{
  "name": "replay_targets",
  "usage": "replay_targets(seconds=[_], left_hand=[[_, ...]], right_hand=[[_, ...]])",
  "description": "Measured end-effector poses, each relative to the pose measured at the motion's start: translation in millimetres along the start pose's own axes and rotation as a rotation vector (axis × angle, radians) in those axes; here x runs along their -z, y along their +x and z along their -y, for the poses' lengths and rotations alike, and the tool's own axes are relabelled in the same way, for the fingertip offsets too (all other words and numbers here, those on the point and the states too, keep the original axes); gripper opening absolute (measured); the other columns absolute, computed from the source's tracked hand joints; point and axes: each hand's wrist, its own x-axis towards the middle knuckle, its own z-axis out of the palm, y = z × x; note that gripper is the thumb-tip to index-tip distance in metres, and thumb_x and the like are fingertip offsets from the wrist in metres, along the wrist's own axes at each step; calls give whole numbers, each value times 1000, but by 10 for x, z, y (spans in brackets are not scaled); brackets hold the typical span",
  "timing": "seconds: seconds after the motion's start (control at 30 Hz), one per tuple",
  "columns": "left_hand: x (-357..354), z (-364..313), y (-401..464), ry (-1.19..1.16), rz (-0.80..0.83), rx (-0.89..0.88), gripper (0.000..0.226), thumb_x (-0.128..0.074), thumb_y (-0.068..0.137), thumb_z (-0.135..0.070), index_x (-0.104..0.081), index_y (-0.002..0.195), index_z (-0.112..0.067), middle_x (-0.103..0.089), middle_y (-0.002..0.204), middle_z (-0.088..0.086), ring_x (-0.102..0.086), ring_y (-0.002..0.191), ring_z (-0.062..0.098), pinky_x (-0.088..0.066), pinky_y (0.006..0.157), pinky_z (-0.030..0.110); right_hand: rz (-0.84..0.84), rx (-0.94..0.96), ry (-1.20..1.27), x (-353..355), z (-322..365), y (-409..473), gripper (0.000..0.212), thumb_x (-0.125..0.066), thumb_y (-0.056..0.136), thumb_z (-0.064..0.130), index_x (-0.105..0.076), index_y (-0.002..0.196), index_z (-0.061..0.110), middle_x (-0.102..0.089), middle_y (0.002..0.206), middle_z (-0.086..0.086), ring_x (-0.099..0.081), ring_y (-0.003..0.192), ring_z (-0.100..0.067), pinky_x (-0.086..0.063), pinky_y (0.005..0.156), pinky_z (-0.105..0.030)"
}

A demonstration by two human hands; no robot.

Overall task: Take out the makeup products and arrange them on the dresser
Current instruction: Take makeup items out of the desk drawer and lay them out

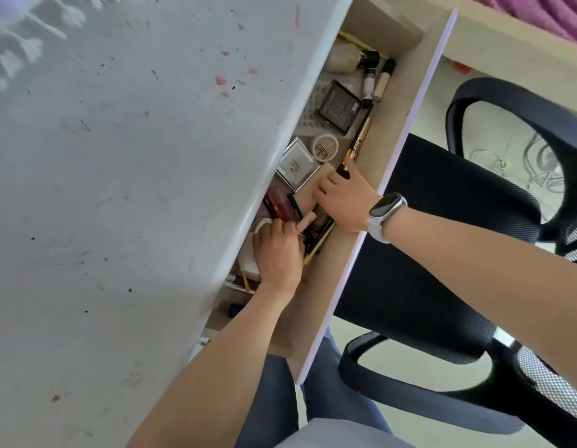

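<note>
Both hands' grips, seemingly on makeup, inside drawer (406,101).

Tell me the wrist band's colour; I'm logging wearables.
White strap with a dark screen, on the right wrist: the band shows plainly in the head view.

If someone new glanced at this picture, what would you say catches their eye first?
Both hands reaching into the open drawer crammed with makeup: the right hand, smartwatch on its wrist, grips a gold-and-black tube; the left hand digs among lip products. The stained white dresser top fills the left; a black chair stands right.
</note>
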Motion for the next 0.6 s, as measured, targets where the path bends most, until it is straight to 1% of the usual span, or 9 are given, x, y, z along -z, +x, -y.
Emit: replay_targets(seconds=[0.1, 0.17, 0.2, 0.27, 0.43, 0.5, 0.6], left_hand=[[21, 49, -69, -40, -1, 33, 15, -58, 84, -14, -64, 94, -5, -62, 89, 11, -56, 83, 26, -43, 68, 36], [30, 81, -123, -77, -23, 62, 13, -58, 84, -14, -64, 92, -6, -61, 86, 10, -56, 78, 24, -44, 64, 34], [36, 90, -147, -90, -28, 75, 13, -57, 84, -14, -64, 92, -6, -61, 85, 9, -56, 77, 23, -44, 63, 34], [39, 96, -177, -107, -22, 89, 14, -56, 85, -15, -64, 93, -6, -60, 85, 9, -55, 77, 24, -46, 62, 35], [68, 112, -183, -129, -46, 103, 13, -57, 83, -12, -65, 90, -5, -61, 83, 10, -56, 73, 23, -45, 59, 34], [83, 120, -189, -133, -52, 103, 13, -57, 83, -14, -65, 91, -6, -60, 84, 9, -55, 73, 22, -45, 59, 33], [106, 129, -210, -152, -40, 107, 16, -54, 86, -17, -64, 95, -8, -60, 87, 7, -54, 74, 19, -47, 60, 32]], right_hand=[[51, 5, -9, -8, -66, 74, 46, -53, 81, 20, -45, 126, 13, -41, 130, -10, -38, 120, -27, -21, 107, -59], [81, -10, 0, 4, -114, 112, 48, -55, 78, 24, -45, 125, 16, -43, 127, -8, -41, 115, -26, -31, 100, -51], [91, -15, 0, 11, -131, 122, 49, -55, 77, 25, -45, 123, 17, -45, 125, -7, -42, 112, -25, -33, 94, -47], [103, -13, -5, 18, -158, 128, 47, -55, 75, 26, -46, 121, 18, -48, 120, -5, -44, 108, -24, -34, 86, -42], [129, 5, 8, 50, -224, 185, 41, -51, 76, 20, -52, 117, 17, -47, 120, -4, -41, 110, -23, -31, 77, -37], [136, 14, 22, 81, -227, 198, 40, -51, 76, 22, -52, 116, 19, -50, 117, -4, -41, 110, -22, -30, 74, -34], [120, 27, 47, 108, -238, 172, 33, -49, 79, 24, -54, 112, 22, -58, 105, -1, -42, 104, -22, -28, 75, -30]])
